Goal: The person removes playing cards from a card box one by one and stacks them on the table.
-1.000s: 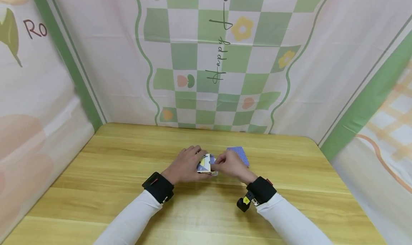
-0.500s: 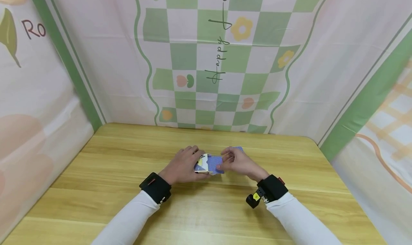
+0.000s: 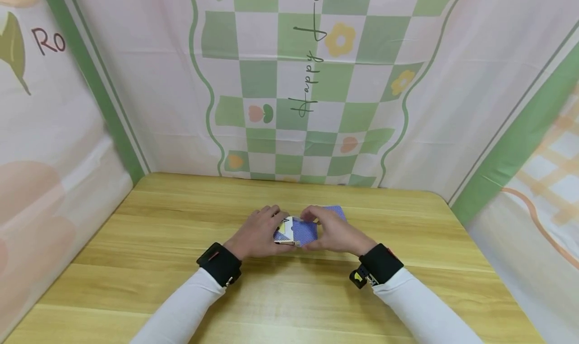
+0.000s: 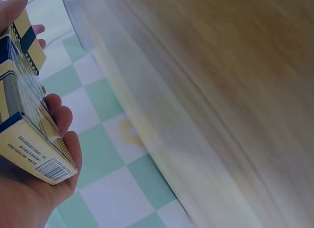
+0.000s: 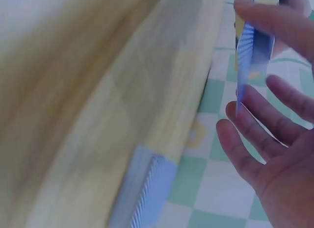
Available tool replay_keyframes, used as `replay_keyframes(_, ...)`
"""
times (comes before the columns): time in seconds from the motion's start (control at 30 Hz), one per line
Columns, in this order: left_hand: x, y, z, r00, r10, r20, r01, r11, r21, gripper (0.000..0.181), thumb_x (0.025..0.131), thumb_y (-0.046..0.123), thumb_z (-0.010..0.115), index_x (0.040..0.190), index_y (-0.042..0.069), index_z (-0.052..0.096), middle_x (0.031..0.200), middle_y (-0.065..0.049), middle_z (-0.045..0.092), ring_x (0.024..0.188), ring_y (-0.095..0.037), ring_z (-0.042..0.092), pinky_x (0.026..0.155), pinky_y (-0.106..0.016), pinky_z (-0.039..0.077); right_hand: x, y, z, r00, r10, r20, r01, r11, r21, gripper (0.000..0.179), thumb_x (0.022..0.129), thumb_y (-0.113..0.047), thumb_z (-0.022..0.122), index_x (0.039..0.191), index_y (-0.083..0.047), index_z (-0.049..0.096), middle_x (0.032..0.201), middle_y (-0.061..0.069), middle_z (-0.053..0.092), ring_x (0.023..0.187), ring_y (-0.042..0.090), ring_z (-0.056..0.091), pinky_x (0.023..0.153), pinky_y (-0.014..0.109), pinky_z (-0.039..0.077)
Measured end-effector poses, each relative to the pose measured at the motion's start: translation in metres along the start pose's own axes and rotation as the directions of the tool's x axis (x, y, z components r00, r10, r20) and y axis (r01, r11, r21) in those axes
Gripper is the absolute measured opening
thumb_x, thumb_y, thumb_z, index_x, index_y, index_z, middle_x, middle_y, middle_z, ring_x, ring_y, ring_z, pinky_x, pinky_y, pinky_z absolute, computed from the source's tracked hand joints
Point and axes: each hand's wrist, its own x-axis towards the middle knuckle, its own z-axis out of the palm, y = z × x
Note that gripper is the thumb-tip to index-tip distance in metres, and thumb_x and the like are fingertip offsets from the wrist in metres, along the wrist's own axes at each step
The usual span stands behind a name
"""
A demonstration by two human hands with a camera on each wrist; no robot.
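Observation:
My left hand (image 3: 256, 234) grips a playing-card box (image 3: 285, 230) near the middle of the table, fingers over the far side. In the left wrist view the box's barcoded end (image 4: 38, 152) lies against the palm. Blue-backed playing cards (image 3: 305, 232) stick out of the box's right end. Around them my right hand (image 3: 339, 232) has its thumb by the near edge and its fingers by the far edge. In the right wrist view those fingers (image 5: 262, 135) are spread and fairly straight near the cards' blurred tip.
A second stack of blue-backed cards (image 3: 335, 211) lies on the wooden table (image 3: 389, 304), just behind my right hand. A patterned cloth (image 3: 289, 73) hangs along the table's back edge, with more cloth at both sides. Black bands (image 3: 382, 264) circle both wrists.
Cards have come out of the box's right end. My right hand first drew back rightward with bent fingers, then returned around the cards. The left hand with the box shifted slightly left.

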Motion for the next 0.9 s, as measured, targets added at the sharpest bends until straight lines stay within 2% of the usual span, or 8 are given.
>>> replay_keyframes(0.2,-0.002,-0.003,-0.002,1.0,-0.015,-0.024,0.014,1.0,-0.013,0.075,0.07,0.072,0.057,0.12,0.016,0.054,0.102,0.004,0.048,0.084,-0.01,0.042,0.067,-0.028,0.036,-0.008,0.008,-0.014,1.0,0.009,0.03,-0.006,0.993,-0.119,0.056,0.066,-0.036,0.079,0.115,-0.019,0.056,0.109,-0.007,0.054,0.096,0.012,0.051,0.076,0.028,0.044)
replay_keyframes(0.3,-0.003,-0.005,-0.002,0.999,-0.033,-0.018,0.033,0.999,-0.011,0.075,0.069,0.071,0.059,0.12,0.016,0.054,0.102,0.003,0.048,0.084,-0.01,0.042,0.068,-0.029,0.035,-0.013,0.015,-0.02,0.998,0.055,-0.006,-0.055,0.981,-0.186,0.055,0.066,-0.034,0.078,0.115,-0.018,0.058,0.108,-0.001,0.054,0.095,0.018,0.05,0.074,0.03,0.044)
replay_keyframes(0.37,-0.004,-0.005,-0.002,0.999,-0.042,-0.012,0.042,0.999,-0.006,0.075,0.069,0.07,0.059,0.12,0.015,0.055,0.103,0.003,0.048,0.084,-0.01,0.042,0.069,-0.03,0.034,-0.015,0.02,-0.023,0.991,0.111,-0.068,-0.124,0.965,-0.232,0.055,0.066,-0.035,0.078,0.115,-0.016,0.06,0.108,0.003,0.055,0.094,0.021,0.051,0.073,0.033,0.044)
replay_keyframes(0.43,-0.004,-0.006,-0.001,0.999,-0.043,-0.01,0.043,0.999,0.004,0.075,0.069,0.07,0.06,0.12,0.015,0.055,0.103,0.003,0.048,0.084,-0.011,0.042,0.069,-0.03,0.035,-0.016,0.024,-0.025,0.972,0.18,-0.148,-0.214,0.942,-0.26,0.056,0.068,-0.037,0.077,0.115,-0.011,0.061,0.105,0.008,0.057,0.092,0.024,0.052,0.071,0.036,0.044)
replay_keyframes(0.53,-0.005,-0.005,-0.001,0.999,-0.037,-0.01,0.037,0.999,0.012,0.075,0.069,0.07,0.06,0.12,0.014,0.055,0.103,0.002,0.049,0.084,-0.011,0.042,0.069,-0.031,0.036,-0.015,0.028,-0.024,0.923,0.297,-0.244,-0.357,0.898,-0.258,0.058,0.071,-0.042,0.074,0.114,-0.005,0.061,0.102,0.013,0.06,0.091,0.026,0.054,0.072,0.038,0.043)
replay_keyframes(0.6,-0.005,-0.004,-0.001,0.999,-0.038,-0.006,0.038,0.999,0.021,0.075,0.069,0.07,0.059,0.12,0.014,0.055,0.104,0.001,0.05,0.084,-0.011,0.043,0.069,-0.031,0.036,-0.013,0.029,-0.021,0.89,0.36,-0.279,-0.427,0.872,-0.241,0.059,0.072,-0.043,0.072,0.113,-0.002,0.06,0.101,0.015,0.061,0.089,0.026,0.055,0.071,0.038,0.042)
replay_keyframes(0.73,-0.004,-0.003,0.0,0.999,-0.051,0.01,0.051,0.998,0.023,0.077,0.069,0.072,0.058,0.12,0.015,0.055,0.105,0.002,0.05,0.085,-0.011,0.043,0.069,-0.031,0.036,-0.009,0.03,-0.015,0.85,0.431,-0.304,-0.501,0.839,-0.212,0.058,0.073,-0.043,0.072,0.108,0.003,0.06,0.094,0.015,0.061,0.083,0.025,0.053,0.065,0.035,0.041)
replay_keyframes(0.9,-0.004,-0.003,0.0,0.999,-0.049,0.002,0.049,0.999,0.016,0.076,0.069,0.072,0.058,0.12,0.015,0.055,0.103,0.003,0.049,0.083,-0.011,0.043,0.068,-0.03,0.036,-0.007,0.032,-0.007,0.825,0.454,-0.336,-0.536,0.818,-0.21,0.056,0.072,-0.043,0.073,0.101,0.003,0.059,0.086,0.014,0.057,0.075,0.025,0.052,0.06,0.035,0.04)
